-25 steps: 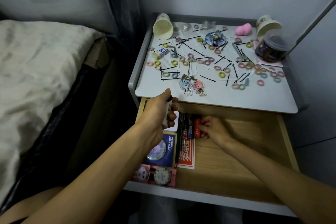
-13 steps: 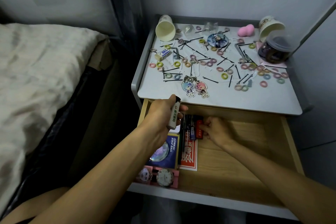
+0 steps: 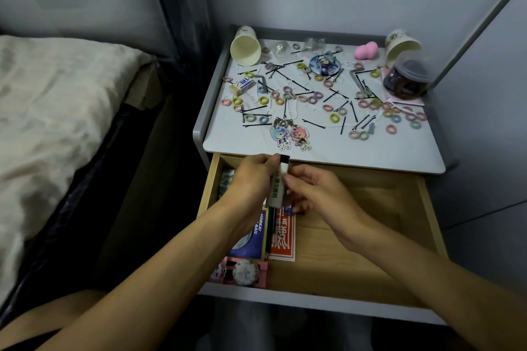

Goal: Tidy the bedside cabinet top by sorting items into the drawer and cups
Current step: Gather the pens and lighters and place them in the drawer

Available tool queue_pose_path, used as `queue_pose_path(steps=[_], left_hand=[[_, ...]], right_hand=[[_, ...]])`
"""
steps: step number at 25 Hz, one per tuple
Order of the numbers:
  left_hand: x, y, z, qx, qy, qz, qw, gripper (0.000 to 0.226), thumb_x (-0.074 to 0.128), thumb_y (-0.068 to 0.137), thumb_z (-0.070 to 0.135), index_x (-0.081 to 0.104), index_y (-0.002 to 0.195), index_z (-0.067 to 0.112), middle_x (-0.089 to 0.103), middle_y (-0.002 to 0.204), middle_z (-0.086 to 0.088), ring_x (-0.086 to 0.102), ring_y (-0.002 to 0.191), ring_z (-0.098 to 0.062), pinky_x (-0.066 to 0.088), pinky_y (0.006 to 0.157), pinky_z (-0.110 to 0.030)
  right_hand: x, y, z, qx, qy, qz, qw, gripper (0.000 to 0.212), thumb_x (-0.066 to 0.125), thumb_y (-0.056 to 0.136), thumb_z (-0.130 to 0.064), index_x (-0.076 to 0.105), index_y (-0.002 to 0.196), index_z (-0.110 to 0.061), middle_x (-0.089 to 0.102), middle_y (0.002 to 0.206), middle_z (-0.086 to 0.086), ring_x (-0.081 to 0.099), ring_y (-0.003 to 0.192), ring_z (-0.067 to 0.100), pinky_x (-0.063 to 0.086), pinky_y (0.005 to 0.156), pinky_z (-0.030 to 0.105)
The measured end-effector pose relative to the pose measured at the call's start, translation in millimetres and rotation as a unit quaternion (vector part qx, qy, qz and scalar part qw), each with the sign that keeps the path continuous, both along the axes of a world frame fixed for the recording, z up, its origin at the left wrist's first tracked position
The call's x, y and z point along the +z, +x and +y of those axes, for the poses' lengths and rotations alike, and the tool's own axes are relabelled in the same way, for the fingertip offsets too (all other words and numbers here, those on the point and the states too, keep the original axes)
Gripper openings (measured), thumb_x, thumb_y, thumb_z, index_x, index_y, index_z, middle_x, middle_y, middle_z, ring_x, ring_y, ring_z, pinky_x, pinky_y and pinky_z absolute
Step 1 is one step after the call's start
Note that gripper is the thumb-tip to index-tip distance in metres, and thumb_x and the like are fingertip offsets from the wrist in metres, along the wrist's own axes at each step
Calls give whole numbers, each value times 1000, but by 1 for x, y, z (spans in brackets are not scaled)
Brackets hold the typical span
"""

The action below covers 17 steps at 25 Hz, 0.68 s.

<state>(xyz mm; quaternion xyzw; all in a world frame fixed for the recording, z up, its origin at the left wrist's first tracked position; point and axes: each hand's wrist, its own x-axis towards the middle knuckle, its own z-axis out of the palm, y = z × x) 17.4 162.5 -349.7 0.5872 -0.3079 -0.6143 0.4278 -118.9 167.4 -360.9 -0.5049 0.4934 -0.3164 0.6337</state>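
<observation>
Left hand [image 3: 251,177] grips a white tube [image 3: 276,188], black cap up, above the open drawer's [image 3: 356,236] back left. Right hand [image 3: 322,196] fingertips touch the tube; whether they grip it I cannot tell. Both hands hide the things beneath. Nearer in the drawer lie a red card pack [image 3: 282,239], a blue box [image 3: 251,239] and a pink watch box [image 3: 263,266]. Behind the drawer, the cabinet top [image 3: 342,151] carries keychains [image 3: 281,135], hair ties [image 3: 333,118] and bobby pins [image 3: 313,123].
</observation>
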Motion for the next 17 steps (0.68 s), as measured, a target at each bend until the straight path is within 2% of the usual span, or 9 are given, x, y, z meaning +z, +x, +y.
queue_pose_path(steps=[3, 5, 6, 7, 9, 10, 12, 14, 17], left_hand=[[-5, 0, 3, -25, 12, 24, 999, 27, 44, 103, 17, 64, 89, 4, 66, 78, -9, 65, 68, -17, 51, 60, -28], [-7, 4, 2, -62, -1, -48, 997, 25, 48, 102, 19, 65, 93, 4, 67, 87, -10, 64, 81, -21, 54, 73, -32], [-5, 9, 0, -80, -11, -128, 988, 22, 51, 100, 23, 66, 95, 7, 68, 92, -8, 64, 87, -22, 52, 81, -36], [-4, 16, -2, -94, -21, -241, 966, 22, 53, 99, 28, 65, 99, 11, 67, 97, -5, 62, 92, -23, 50, 83, -38], [-5, 28, -1, -133, -40, -502, 853, 32, 49, 98, 41, 59, 111, 13, 60, 109, -5, 57, 104, -27, 46, 86, -41], [-7, 33, 0, -160, -34, -576, 801, 39, 46, 97, 46, 55, 117, 13, 59, 119, -9, 54, 112, -33, 44, 88, -43], [-16, 37, 0, -220, 30, -612, 759, 50, 40, 97, 50, 49, 127, 11, 49, 136, -22, 44, 125, -42, 38, 97, -48], [-26, 37, 0, -254, 81, -606, 750, 56, 38, 99, 50, 43, 135, 9, 37, 145, -30, 35, 133, -48, 34, 104, -51], [-29, 37, -2, -256, 71, -628, 731, 51, 39, 100, 42, 44, 135, 5, 35, 144, -35, 37, 131, -51, 35, 104, -50]], right_hand=[[-4, 8, 1, -11, 7, 3, 1000, 22, 56, 96, -13, 62, 107, 5, 69, 90, 11, 61, 75, 19, 45, 57, 22], [-11, 1, 2, 4, 17, 17, 1000, 16, 56, 96, -14, 64, 100, -1, 68, 79, 4, 58, 67, 13, 44, 56, 21], [-16, -5, 1, 14, 26, 40, 999, 13, 56, 97, -16, 65, 98, -6, 67, 76, 1, 58, 63, 9, 44, 55, 20], [-23, -13, 0, 17, 37, 72, 997, 13, 56, 97, -17, 65, 96, -9, 67, 74, 0, 57, 62, 8, 44, 54, 18], [-44, -32, -9, -15, 69, 136, 988, 13, 54, 98, -17, 65, 97, -10, 65, 74, 1, 56, 60, 7, 42, 50, 14], [-56, -40, -14, -42, 88, 160, 982, 13, 52, 99, -15, 63, 100, -8, 63, 77, 3, 55, 60, 8, 41, 47, 12], [-79, -48, -27, -79, 114, 198, 970, 15, 51, 100, -13, 59, 109, -4, 61, 82, 7, 53, 62, 9, 39, 43, 11], [-97, -46, -37, -88, 117, 211, 966, 22, 52, 99, -9, 56, 117, 3, 58, 80, 6, 51, 61, 10, 37, 39, 10], [-110, -37, -45, -106, 110, 206, 967, 24, 53, 97, -3, 53, 118, 8, 58, 82, 8, 50, 61, 11, 37, 38, 10]])
